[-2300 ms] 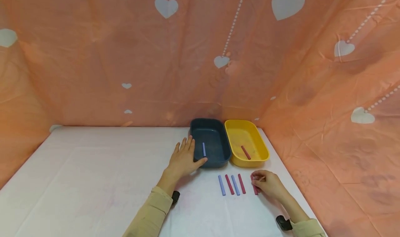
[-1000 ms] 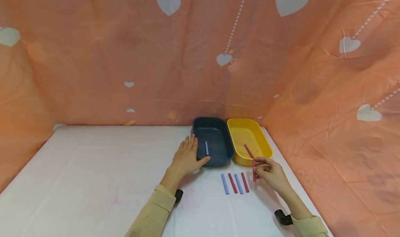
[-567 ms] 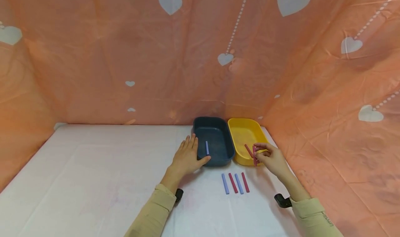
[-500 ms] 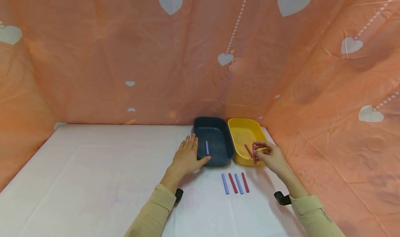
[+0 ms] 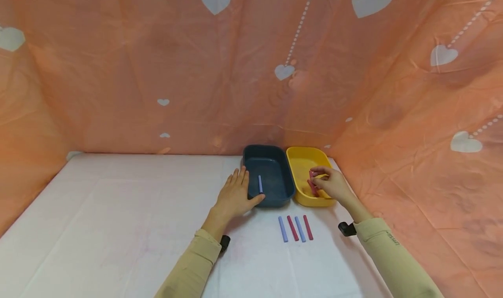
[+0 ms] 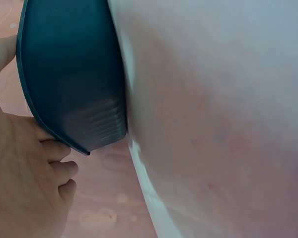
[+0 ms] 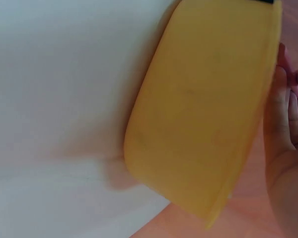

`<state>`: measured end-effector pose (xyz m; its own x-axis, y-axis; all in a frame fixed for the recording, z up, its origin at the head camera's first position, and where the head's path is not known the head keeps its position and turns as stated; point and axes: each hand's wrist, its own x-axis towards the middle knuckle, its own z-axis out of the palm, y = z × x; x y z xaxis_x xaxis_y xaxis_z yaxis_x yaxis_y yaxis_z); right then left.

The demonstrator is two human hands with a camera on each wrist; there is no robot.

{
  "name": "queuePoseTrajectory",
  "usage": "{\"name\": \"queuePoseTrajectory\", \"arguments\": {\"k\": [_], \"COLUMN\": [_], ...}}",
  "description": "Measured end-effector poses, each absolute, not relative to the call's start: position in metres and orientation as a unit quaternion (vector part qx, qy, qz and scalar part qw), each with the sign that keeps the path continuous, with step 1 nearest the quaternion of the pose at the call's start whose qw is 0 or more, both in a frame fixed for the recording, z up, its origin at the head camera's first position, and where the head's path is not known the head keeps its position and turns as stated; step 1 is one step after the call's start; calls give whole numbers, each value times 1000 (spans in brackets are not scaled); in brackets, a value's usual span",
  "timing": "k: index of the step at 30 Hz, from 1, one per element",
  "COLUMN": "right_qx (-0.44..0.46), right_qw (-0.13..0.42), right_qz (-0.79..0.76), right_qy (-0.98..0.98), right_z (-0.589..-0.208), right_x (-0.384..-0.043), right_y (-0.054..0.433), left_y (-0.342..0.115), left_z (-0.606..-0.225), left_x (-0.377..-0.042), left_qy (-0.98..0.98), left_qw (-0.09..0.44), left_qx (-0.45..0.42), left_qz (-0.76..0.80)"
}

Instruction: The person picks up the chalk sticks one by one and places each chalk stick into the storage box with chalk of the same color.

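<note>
In the head view my right hand [image 5: 333, 185] is over the yellow bin [image 5: 300, 161], pinching a red chalk stick [image 5: 311, 174] between thumb and fingers. Another red chalk stick [image 5: 309, 185] lies inside that bin, partly overlapped by the held one. The right wrist view catches the held stick [image 7: 283, 54] just beyond the bin's rim. My left hand [image 5: 232, 198] rests with spread fingers at the near left corner of the dark blue bin [image 5: 271, 169], thumb on its front rim. A single blue chalk stick [image 5: 260, 184] lies in the dark blue bin.
In front of the bins, blue [image 5: 283, 229] and red [image 5: 292, 228] chalk sticks lie in an alternating row on the white-covered table [image 5: 137, 219]. Orange sheeting [image 5: 235, 92] with white hearts rises behind the table and at its sides.
My right hand has picked the rightmost red chalk stick off the table and carried it forward over the yellow bin. The left hand has kept its place on the dark blue bin.
</note>
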<state>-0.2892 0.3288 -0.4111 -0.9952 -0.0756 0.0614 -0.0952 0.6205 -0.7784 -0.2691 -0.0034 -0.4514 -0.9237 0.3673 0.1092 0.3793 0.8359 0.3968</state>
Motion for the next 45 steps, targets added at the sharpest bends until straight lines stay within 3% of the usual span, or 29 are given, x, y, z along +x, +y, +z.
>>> {"name": "queuePoseTrajectory", "arguments": {"k": [19,45], "right_qx": [63,68], "right_qw": [-52,-111], "right_qz": [386,355], "right_qy": [-919,-926], "right_z": [-435,-443], "right_x": [-332,-338], "right_y": [322,313], "left_y": [-4,-5], "left_z": [-449,-452], "left_x": [-268,-270], "left_qy": [-954,-954], "left_qw": [22,15], "left_qx": [-198,-195], "left_qz": [-225,-228]}}
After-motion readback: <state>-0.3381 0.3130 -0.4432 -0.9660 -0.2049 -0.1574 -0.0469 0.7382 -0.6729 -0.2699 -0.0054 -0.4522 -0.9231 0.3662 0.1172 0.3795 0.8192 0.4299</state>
